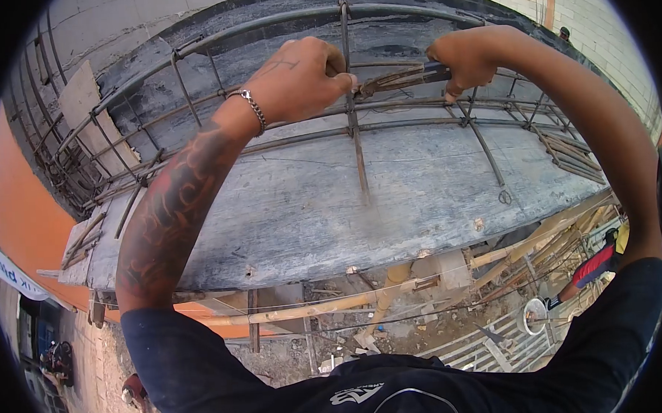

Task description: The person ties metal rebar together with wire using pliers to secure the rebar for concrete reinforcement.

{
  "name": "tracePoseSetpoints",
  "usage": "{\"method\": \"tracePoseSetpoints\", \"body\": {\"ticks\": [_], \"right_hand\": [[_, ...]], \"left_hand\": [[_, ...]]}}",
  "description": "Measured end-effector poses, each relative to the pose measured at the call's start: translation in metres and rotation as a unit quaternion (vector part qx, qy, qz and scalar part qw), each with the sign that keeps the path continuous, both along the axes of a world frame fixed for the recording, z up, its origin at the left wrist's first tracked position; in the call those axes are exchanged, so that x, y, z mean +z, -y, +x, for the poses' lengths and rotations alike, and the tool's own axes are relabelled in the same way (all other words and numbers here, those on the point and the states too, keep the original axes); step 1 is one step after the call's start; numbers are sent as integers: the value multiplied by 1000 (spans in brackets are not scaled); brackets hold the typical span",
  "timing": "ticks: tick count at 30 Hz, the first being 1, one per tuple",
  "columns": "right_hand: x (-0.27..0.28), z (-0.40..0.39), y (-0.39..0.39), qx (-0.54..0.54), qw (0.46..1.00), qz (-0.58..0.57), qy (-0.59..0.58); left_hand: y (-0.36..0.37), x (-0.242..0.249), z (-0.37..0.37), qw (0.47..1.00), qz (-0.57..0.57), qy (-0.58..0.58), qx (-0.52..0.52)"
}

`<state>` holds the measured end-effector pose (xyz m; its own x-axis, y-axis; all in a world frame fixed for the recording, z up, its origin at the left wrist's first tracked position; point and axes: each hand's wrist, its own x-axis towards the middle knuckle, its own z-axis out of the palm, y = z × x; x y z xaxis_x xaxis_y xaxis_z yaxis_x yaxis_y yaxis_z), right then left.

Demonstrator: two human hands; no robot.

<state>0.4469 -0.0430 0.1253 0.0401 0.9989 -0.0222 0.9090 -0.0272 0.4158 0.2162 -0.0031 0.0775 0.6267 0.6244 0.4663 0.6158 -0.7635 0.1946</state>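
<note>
Long steel bars [284, 140] and crossing bars form a cage above a grey wooden board [272, 209]. My left hand [303, 75] is closed at an upright bar [353, 120], its thumb and finger pinched beside the crossing; what they hold is too small to name. From the right, my right hand [469, 60] grips the handles of pincers [403, 78]. The jaws of the pincers are at the upright bar, next to my left fingertips. Thin wire is faintly visible below the pincers.
Short bars [572, 155] lie at the board's right end, and more [85, 239] at its left. Below the board's front edge are bamboo poles [298, 310], a white bucket [534, 316] and a person's leg [574, 283]. A block wall [603, 17] stands behind.
</note>
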Motion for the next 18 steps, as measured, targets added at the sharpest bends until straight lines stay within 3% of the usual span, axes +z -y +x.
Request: {"method": "tracePoseSetpoints", "body": {"ticks": [2, 4, 5, 6, 9, 10, 12, 16, 18], "right_hand": [[1, -7, 4, -48, 998, -48, -1], [-12, 3, -4, 146, 962, 145, 179], [-23, 5, -4, 178, 925, 231, 242], [-27, 10, -6, 179, 926, 227, 241], [-38, 21, -9, 245, 846, 328, 343], [-38, 22, -11, 251, 845, 326, 343], [-40, 25, -13, 234, 824, 327, 398], [-36, 23, -11, 206, 859, 305, 355], [-14, 16, 4, 157, 961, 124, 191]], "left_hand": [[27, 1, 13, 991, 84, -63, 86], [31, -8, 17, 982, 150, -32, 110], [33, -8, 20, 982, 176, -2, 65], [35, -11, 25, 980, 195, 28, 18], [7, -25, 64, 969, 222, 80, -68], [-4, -23, 76, 970, 219, 82, -64], [-20, -16, 96, 992, 97, -28, -71], [-29, -8, 108, 995, 57, -64, -55], [-26, -17, 107, 989, 106, -52, -89]]}}
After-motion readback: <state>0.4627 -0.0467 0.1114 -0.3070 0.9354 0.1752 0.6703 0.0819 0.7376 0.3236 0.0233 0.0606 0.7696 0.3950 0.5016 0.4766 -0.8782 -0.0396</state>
